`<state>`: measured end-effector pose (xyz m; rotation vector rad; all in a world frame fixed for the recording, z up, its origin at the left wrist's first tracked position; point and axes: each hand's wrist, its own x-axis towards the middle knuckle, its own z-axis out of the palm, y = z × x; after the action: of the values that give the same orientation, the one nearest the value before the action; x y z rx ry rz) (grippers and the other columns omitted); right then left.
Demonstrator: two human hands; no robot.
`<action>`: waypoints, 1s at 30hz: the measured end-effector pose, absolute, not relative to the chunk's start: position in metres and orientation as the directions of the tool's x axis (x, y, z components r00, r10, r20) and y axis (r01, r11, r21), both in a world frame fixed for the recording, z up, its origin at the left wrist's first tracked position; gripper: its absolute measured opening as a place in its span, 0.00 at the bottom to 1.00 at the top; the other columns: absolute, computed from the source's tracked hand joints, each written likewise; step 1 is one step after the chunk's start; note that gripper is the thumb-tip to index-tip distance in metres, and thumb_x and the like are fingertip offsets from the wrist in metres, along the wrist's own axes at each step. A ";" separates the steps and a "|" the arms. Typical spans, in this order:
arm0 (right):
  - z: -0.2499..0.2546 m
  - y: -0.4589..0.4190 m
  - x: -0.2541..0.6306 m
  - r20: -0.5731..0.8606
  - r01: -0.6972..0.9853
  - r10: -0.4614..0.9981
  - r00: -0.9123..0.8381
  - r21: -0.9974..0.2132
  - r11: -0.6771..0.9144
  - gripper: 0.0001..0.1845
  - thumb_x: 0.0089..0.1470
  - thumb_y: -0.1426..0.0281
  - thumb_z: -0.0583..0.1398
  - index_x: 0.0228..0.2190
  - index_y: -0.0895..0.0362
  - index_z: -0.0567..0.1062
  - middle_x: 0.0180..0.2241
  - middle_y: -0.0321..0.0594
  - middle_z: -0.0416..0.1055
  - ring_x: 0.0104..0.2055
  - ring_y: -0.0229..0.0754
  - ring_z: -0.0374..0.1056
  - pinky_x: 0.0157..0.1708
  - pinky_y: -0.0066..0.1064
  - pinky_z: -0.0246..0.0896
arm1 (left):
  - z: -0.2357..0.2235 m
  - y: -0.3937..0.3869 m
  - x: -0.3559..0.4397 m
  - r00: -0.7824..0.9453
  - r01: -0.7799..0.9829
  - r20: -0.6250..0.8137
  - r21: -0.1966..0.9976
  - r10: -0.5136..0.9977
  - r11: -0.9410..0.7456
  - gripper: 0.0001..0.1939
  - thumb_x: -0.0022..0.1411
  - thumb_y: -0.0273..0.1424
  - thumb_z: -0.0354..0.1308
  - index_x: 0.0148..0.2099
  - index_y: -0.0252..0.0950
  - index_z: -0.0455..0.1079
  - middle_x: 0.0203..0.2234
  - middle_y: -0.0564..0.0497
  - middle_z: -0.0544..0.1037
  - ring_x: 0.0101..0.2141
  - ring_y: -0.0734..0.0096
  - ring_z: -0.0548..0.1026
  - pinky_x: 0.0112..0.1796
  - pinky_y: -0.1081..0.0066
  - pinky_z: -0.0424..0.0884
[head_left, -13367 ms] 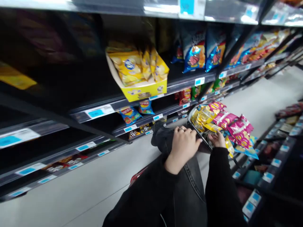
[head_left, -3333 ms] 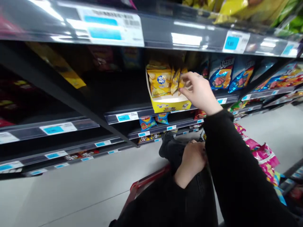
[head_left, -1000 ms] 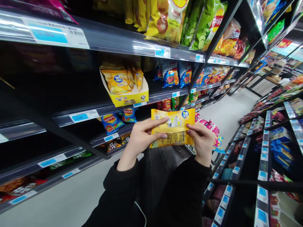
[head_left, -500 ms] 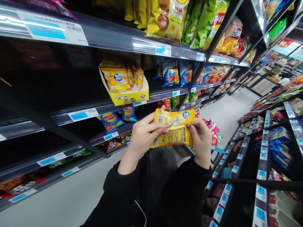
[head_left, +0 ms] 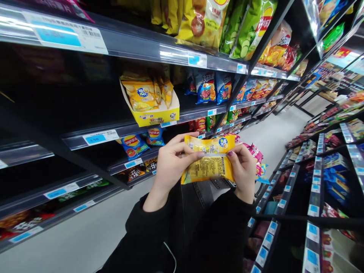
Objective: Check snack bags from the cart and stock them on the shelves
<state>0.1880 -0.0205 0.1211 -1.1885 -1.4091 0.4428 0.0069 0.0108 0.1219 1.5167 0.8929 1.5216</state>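
Now the left hand (head_left: 170, 163) and the right hand (head_left: 243, 170) are both pinching one small yellow bag (head_left: 210, 168), holding it over the dark trousers (head_left: 187, 206). Past them, a yellow box (head_left: 157, 118) of bags (head_left: 142, 94) is sitting on a black shelf (head_left: 192, 114). Pale floor (head_left: 93, 231) is running away between long store racks (head_left: 316, 182).

Box (head_left: 157, 117): low front edge leaves a hand room to pass in
Upper ledge (head_left: 136, 53): runs above the box, barring a straight reach down
Shelf (head_left: 93, 113): dark open room left of the box
Post (head_left: 58, 146): slants across farther left of the box
Blue bags (head_left: 205, 89): stand right of the box, a small gap between
Packet (head_left: 209, 169): pinched by left hand (head_left: 170, 163) and right hand (head_left: 243, 168), blocking below and right of the box
Pink bags (head_left: 257, 156): lower right of the box, partly behind the right hand
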 end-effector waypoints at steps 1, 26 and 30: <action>0.122 -0.020 0.187 0.510 0.373 0.834 0.210 -0.830 0.414 0.09 0.55 0.66 0.59 0.25 0.56 0.67 0.23 0.32 0.64 0.25 0.33 0.60 0.23 0.24 0.55 | 0.121 0.011 0.008 0.005 -0.067 0.435 0.899 0.900 -0.434 0.14 0.49 0.33 0.67 0.18 0.35 0.68 0.45 0.46 0.78 0.47 0.56 0.75 0.44 0.60 0.73; 0.110 -0.010 0.199 0.245 0.182 0.907 0.343 -0.964 0.192 0.13 0.46 0.60 0.65 0.24 0.57 0.72 0.19 0.31 0.65 0.22 0.32 0.59 0.20 0.23 0.53 | 0.108 0.027 -0.007 0.162 0.112 0.252 0.956 0.954 -0.271 0.09 0.50 0.36 0.64 0.30 0.36 0.79 0.27 0.51 0.81 0.30 0.63 0.78 0.30 0.70 0.72; 0.107 -0.009 0.204 0.272 0.206 0.879 0.393 -0.957 0.204 0.15 0.46 0.60 0.64 0.22 0.57 0.69 0.18 0.29 0.60 0.21 0.31 0.55 0.20 0.23 0.50 | 0.107 0.026 -0.005 0.209 0.152 0.223 0.954 0.952 -0.257 0.12 0.53 0.39 0.61 0.29 0.35 0.79 0.22 0.52 0.79 0.27 0.64 0.76 0.28 0.70 0.69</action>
<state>0.2037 -0.0095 0.1071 -1.3104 -1.1014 0.6345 -0.0050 0.0258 0.1071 1.6064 1.0657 1.1474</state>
